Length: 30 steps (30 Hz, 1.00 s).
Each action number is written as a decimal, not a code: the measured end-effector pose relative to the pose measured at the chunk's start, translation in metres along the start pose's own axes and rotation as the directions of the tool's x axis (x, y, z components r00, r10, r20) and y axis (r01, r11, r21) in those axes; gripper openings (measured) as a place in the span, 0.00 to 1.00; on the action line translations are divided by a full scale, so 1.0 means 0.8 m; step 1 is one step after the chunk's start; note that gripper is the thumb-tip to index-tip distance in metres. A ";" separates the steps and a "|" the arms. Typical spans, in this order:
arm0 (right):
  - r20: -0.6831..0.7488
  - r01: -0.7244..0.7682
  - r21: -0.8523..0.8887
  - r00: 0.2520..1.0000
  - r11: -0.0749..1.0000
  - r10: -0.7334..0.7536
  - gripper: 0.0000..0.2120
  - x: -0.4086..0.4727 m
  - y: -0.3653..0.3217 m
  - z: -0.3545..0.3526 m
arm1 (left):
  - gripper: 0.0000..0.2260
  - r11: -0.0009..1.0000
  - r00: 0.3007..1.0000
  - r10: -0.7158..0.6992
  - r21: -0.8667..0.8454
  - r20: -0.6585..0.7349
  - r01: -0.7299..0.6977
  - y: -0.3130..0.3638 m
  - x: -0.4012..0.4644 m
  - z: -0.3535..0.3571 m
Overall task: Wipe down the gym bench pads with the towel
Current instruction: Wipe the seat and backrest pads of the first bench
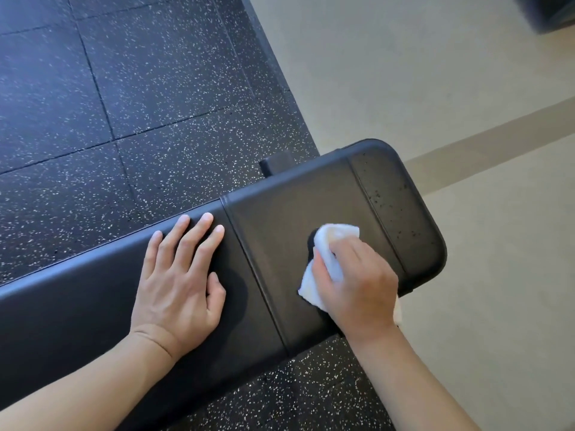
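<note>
A black padded gym bench [280, 219] runs from the lower left to the right of the head view, with seams across its end pad. My right hand [354, 284] presses a crumpled white towel [329, 244] onto the end pad, fingers closed over the cloth. Flat on the long pad just left of the first seam rests my left hand [180, 281], fingers spread, holding nothing. Small droplets or specks dot the rounded end section [401, 206] beyond the towel.
Black speckled rubber floor tiles [124, 88] lie behind and under the bench. Beige flooring [404, 73] with a darker stripe spreads to the right. A black bench foot [275, 164] sticks out behind the pad. A dark object [547, 10] sits at the top right corner.
</note>
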State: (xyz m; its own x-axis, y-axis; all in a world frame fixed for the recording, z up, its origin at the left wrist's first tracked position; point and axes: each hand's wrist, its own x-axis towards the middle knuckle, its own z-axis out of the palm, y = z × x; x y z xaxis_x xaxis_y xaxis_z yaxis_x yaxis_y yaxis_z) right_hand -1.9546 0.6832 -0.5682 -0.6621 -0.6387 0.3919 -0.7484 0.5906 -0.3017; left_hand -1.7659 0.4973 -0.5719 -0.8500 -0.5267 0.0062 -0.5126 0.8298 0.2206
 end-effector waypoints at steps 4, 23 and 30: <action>0.004 -0.083 -0.010 0.997 0.997 0.083 0.11 0.106 0.000 0.050 | 0.30 1.000 1.000 -0.005 0.009 0.004 0.005 0.001 -0.001 -0.002; 0.067 0.317 0.098 0.943 0.943 -0.325 0.11 0.047 -0.011 0.025 | 0.30 1.000 1.000 -0.002 -0.002 -0.017 0.002 0.003 -0.001 -0.003; 0.025 -0.103 -0.034 0.994 0.994 0.103 0.08 0.159 -0.029 0.086 | 0.30 1.000 1.000 0.005 0.002 -0.011 -0.005 0.001 -0.001 -0.003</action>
State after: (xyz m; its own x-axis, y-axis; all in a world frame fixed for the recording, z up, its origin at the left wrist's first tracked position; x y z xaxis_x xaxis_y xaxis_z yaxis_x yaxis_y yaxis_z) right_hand -2.0241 0.5543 -0.5708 -0.7368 -0.5865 0.3363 -0.6748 0.6695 -0.3105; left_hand -1.7652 0.4979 -0.5690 -0.8512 -0.5245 0.0180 -0.5085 0.8328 0.2186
